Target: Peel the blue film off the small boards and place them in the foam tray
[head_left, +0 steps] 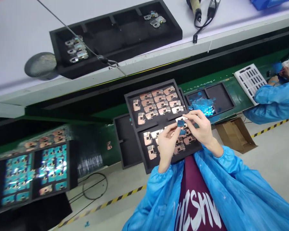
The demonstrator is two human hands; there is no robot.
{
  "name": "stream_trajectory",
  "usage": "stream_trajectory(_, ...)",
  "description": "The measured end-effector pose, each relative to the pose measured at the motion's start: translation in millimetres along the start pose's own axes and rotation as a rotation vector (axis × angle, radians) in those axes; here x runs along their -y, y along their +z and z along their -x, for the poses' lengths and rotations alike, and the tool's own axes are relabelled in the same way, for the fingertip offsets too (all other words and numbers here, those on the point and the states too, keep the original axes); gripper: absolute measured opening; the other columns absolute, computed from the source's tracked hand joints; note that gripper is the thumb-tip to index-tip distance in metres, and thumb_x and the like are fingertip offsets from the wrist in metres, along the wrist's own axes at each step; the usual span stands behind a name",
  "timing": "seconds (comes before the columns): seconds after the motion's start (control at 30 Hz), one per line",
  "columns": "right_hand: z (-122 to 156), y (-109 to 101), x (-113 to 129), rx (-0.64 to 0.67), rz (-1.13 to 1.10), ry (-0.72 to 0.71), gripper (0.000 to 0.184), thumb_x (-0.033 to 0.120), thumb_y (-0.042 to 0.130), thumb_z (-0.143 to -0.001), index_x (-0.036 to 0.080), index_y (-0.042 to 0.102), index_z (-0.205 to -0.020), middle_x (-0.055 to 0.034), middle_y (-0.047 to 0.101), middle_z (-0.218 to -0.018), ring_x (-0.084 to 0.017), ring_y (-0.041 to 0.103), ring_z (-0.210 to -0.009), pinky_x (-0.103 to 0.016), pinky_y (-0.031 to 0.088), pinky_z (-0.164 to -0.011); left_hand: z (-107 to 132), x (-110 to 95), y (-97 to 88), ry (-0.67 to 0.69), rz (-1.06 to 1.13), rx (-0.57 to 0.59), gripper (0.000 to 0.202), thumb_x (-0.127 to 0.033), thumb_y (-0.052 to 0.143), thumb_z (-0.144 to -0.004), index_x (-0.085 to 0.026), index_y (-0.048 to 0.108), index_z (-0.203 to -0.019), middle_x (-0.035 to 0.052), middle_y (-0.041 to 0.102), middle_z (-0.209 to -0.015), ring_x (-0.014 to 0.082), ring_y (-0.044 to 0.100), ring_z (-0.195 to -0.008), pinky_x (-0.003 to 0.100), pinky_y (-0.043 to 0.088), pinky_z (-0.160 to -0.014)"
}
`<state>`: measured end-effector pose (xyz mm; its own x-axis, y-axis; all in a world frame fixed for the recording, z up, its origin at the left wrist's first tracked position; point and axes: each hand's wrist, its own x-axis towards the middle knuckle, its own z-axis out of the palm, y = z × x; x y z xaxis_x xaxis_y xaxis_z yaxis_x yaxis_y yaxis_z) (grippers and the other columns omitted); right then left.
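Both my hands meet over a black tray (pixel 135 120) with two compartments full of several small copper-coloured metal parts (pixel 156 102). My left hand (pixel 167 144) and my right hand (pixel 199 126) pinch one small part with a blue film (pixel 181 124) between their fingertips, just above the tray's near compartment. Blue sleeves cover both arms.
A tray of peeled blue film scraps (pixel 203 104) lies right of the parts tray, an empty black tray (pixel 126 141) left. At far left, trays (pixel 33 173) hold blue-filmed parts. A shelf tray (pixel 115 35) sits above. A co-worker's sleeve (pixel 274 99) is by a white rack (pixel 250 81).
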<state>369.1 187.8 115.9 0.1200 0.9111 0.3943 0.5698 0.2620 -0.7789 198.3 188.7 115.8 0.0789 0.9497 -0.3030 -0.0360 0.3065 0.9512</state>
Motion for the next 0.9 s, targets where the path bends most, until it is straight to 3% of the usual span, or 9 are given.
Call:
stream_trajectory(0.13,0.6,-3.2,-1.4,-0.019,0.134,-0.115,0.018,0.027,0.066,-0.108,0.029,0.082,-0.117,-0.0084,0.076,-0.107,-0.024,0.072,-0.100,-0.042,0.063,-0.089,-1.2,3.9,2.2,-0.004,0.032,0.002,0.036,-0.046,0.086,-0.090,-0.023,0.083,-0.118,0.0099,0.083,-0.119,0.0277,0.080,-0.108,0.039,0.071,-0.085)
stream_trajectory(0.3,0.3,-3.6,-4.9,-0.021,0.152,-0.132,0.016,0.024,0.068,-0.108,0.029,0.082,-0.111,-0.0068,0.076,-0.102,-0.023,0.068,-0.095,-0.040,0.060,-0.086,-5.0,3.9,2.2,0.010,0.035,0.015,0.033,-0.042,0.089,-0.087,-0.022,0.085,-0.113,0.0098,0.084,-0.116,0.0277,0.081,-0.110,0.043,0.066,-0.104)
stream_trajectory(0.47,-1.5,-3.9,-9.5,0.014,0.171,-0.112,0.015,0.026,0.065,-0.109,0.027,0.079,-0.104,-0.0070,0.074,-0.102,-0.024,0.067,-0.096,-0.040,0.059,-0.087,-9.9,6.3,-0.2,-0.106,0.128,0.060,0.038,-0.046,0.089,-0.087,-0.022,0.085,-0.116,0.0104,0.085,-0.116,0.0298,0.081,-0.114,0.046,0.065,-0.105)
stream_trajectory(0.57,-0.7,-6.2,-14.9,0.088,0.219,-0.211,0.018,0.025,0.060,-0.111,0.026,0.077,-0.103,-0.0075,0.075,-0.104,-0.023,0.068,-0.097,-0.038,0.058,-0.087,-13.2,9.9,-2.0,-0.190,0.220,0.076,0.042,-0.047,0.093,-0.083,-0.022,0.085,-0.116,0.0105,0.085,-0.116,0.0295,0.081,-0.112,0.045,0.067,-0.101)
stream_trajectory(0.7,2.9,-11.4,-22.5,0.186,0.250,-0.372,0.022,0.019,0.055,-0.112,0.025,0.077,-0.113,-0.0081,0.077,-0.112,-0.022,0.069,-0.099,-0.039,0.061,-0.089,-17.7,14.0,-5.0,-0.326,0.375,0.120,0.042,-0.044,0.096,-0.082,-0.024,0.082,-0.116,0.0070,0.083,-0.118,0.0238,0.080,-0.105,0.037,0.070,-0.088)
stream_trajectory(0.9,8.0,-17.7,-23.6,0.247,0.245,-0.518,0.020,0.014,0.058,-0.110,0.019,0.075,-0.120,-0.0103,0.079,-0.115,-0.024,0.071,-0.104,-0.039,0.064,-0.089,-21.7,13.8,-7.2,-0.411,0.550,0.154,0.031,-0.029,0.091,-0.090,-0.021,0.079,-0.117,0.0048,0.081,-0.119,0.0164,0.077,-0.099,0.027,0.067,-0.087)
